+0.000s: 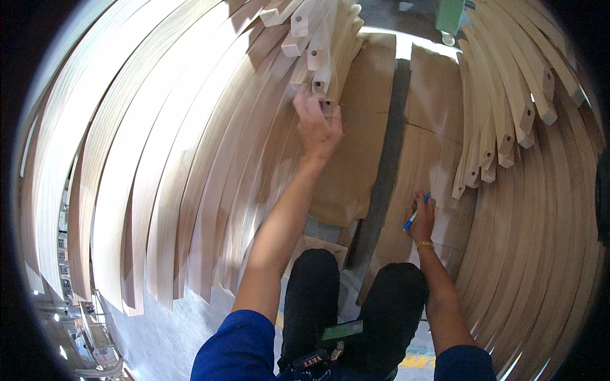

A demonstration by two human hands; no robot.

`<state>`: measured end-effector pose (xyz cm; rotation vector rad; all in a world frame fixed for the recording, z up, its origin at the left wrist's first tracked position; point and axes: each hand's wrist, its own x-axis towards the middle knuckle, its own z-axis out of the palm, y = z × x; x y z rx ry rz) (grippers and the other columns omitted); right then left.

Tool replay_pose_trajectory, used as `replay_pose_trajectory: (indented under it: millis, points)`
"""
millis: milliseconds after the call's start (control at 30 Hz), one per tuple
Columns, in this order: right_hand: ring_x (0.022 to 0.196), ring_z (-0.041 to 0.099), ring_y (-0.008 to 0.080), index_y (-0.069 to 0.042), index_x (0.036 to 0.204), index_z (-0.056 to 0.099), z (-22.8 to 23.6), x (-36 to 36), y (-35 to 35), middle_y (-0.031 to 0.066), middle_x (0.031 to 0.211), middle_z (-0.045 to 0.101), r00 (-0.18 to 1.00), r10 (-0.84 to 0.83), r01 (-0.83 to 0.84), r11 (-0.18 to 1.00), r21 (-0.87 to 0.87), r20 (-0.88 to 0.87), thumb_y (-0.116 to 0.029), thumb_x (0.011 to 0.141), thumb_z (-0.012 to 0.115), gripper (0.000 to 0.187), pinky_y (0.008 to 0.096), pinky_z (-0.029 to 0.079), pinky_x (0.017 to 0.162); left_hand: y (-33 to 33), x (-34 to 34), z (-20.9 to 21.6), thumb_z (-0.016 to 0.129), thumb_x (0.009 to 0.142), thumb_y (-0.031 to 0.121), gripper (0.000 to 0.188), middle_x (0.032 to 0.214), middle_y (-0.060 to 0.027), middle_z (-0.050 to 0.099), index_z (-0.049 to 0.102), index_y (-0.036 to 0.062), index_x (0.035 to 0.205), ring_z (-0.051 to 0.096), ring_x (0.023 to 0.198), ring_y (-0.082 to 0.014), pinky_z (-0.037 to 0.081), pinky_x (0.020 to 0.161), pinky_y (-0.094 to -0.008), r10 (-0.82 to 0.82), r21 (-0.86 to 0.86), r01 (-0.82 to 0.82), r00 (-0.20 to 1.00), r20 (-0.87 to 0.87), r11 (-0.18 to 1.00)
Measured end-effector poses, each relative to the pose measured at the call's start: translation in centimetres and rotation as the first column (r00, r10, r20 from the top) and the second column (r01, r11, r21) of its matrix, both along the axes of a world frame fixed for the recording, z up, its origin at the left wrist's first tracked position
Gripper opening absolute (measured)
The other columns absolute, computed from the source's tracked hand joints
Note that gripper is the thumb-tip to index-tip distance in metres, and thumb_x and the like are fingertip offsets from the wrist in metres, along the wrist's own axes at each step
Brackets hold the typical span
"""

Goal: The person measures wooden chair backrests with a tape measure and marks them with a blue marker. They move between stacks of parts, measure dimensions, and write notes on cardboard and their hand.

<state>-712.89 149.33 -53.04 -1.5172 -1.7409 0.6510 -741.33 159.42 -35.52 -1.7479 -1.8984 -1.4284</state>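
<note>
My left hand (319, 130) is raised to the lower end of a stack of pale wooden bars. Its fingers and thumb straddle the end of the lowest wooden bar (328, 103), which has a dark round hole; the fingertips are slightly blurred. Further right and lower, my right hand (424, 216) is closed around a blue and white pen (416, 214), held slanting over brown cardboard (438, 149). More bars with holed ends (314, 58) lie just beyond my left hand.
Long wooden slats (159, 159) crowd the left side, and more wooden slats (527, 222) fill the right. A second group of holed wooden bars (506, 141) juts in at the right. A green post (449, 19) stands at the far edge. My knees are below the cardboard.
</note>
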Motion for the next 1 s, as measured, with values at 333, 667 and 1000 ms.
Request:
replay_pose_trajectory:
  millis: [333, 667, 1000]
  points:
    - [0.117, 0.041, 0.0397, -0.005, 0.123, 0.05, 0.6, -0.3, -0.2, 0.0202, 0.122, 0.052, 0.948, -0.004, -0.01, 0.999, 0.043, 0.318, -0.005, 0.075, 0.06, 0.049, 0.0481, 0.032, 0.1, 1.8, -0.9, 4.3, 0.065, 0.078, 0.015, 0.031, 0.132, -0.0181, 0.038, 0.048, 0.0042, 0.102, 0.057, 0.099, -0.033, 0.052, 0.072, -0.0373, -0.035, -0.025, 0.032, 0.99, -0.137, 0.999]
    - [0.111, 0.045, 0.0421, -0.005, 0.128, 0.044, -0.1, 0.1, 0.0, 0.0216, 0.112, 0.054, 0.936, -0.014, -0.038, 0.989, 0.142, 0.351, -0.009, 0.075, 0.062, 0.056, 0.0489, 0.032, 0.1, 2.9, -1.9, 8.4, 0.065, 0.078, 0.013, 0.028, 0.125, -0.0173, 0.042, 0.049, 0.0039, 0.1, 0.056, 0.096, -0.0352, 0.049, 0.073, -0.0427, 0.012, 0.102, -0.001, 0.994, -0.106, 0.995]
    - [0.11, 0.046, 0.0405, -0.006, 0.127, 0.046, -0.4, 0.4, -0.1, 0.0192, 0.111, 0.057, 0.939, -0.029, -0.028, 0.987, 0.159, 0.343, -0.008, 0.078, 0.059, 0.051, 0.0477, 0.033, 0.1, 3.8, -1.2, 11.8, 0.067, 0.077, 0.012, 0.033, 0.121, -0.0183, 0.048, 0.05, 0.0022, 0.104, 0.06, 0.084, -0.028, 0.051, 0.062, -0.0317, -0.003, 0.101, 0.025, 0.977, -0.211, 0.995]
